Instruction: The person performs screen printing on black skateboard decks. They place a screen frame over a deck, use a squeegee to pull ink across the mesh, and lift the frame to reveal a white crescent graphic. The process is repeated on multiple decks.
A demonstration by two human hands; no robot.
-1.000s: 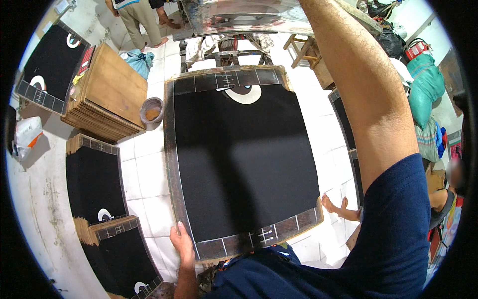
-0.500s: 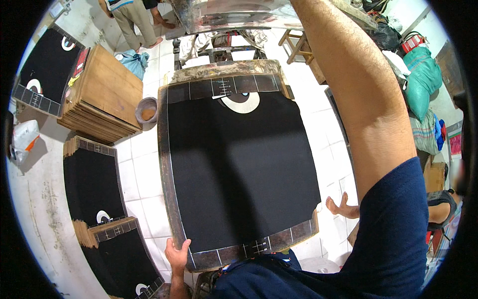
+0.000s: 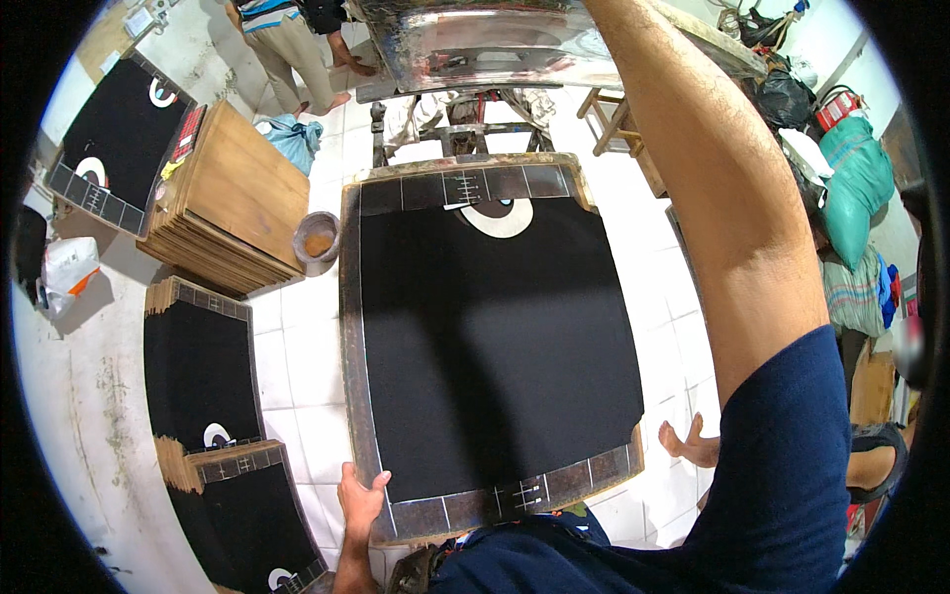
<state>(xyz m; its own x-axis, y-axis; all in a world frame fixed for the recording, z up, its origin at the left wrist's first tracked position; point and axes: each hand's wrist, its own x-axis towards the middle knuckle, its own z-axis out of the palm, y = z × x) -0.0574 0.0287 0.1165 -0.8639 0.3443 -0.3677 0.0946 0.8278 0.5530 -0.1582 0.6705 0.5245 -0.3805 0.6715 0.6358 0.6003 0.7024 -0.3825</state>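
Before me lies a flat board (image 3: 353,297) with a dark, ruled border, covered by a black cloth panel (image 3: 505,327). Near the cloth's far edge is a cream and black round print (image 3: 500,220). My left hand (image 3: 363,498) grips the board's near left corner, thumb along the edge and the other fingers partly hidden. My bare right arm (image 3: 722,168) stretches up and away past the top edge of the picture, so the right hand is out of sight. Beyond the board, a smeared, shiny panel (image 3: 495,49) is raised, close to where that arm leaves view.
Stacked boards (image 3: 233,198) stand at left beside a small bucket (image 3: 317,238); more cloth-covered boards (image 3: 203,366) lie nearer. A person (image 3: 287,49) stands at the far left. Another person's foot (image 3: 693,443) shows at right. A wooden stool (image 3: 609,119) and green sack (image 3: 856,188) are far right.
The whole scene has shifted rightward and somewhat down in the picture, showing more of the raised panel. My left hand remains at the board's corner, and my right arm stays stretched out.
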